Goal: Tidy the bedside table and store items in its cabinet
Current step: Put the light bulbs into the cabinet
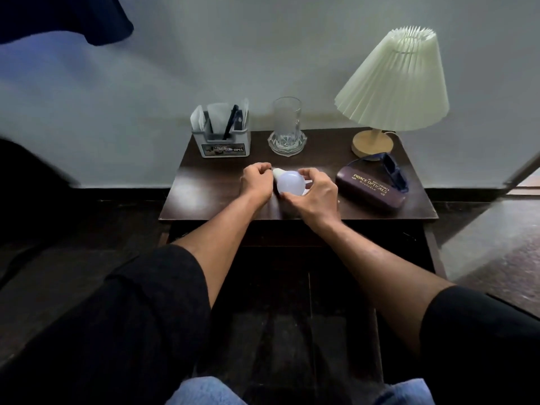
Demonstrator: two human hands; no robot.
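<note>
Light bulb [289, 182] at frame centre on dark bedside table [204, 197], gripped by right hand [314, 192] fingers around globe, left hand [257, 179] fingers pinched at base.

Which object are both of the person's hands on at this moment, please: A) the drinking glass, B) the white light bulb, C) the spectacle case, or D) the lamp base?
B: the left hand pinches the base end of the light bulb while the right hand cups its globe; the drinking glass, spectacle case and lamp stand untouched.
</note>
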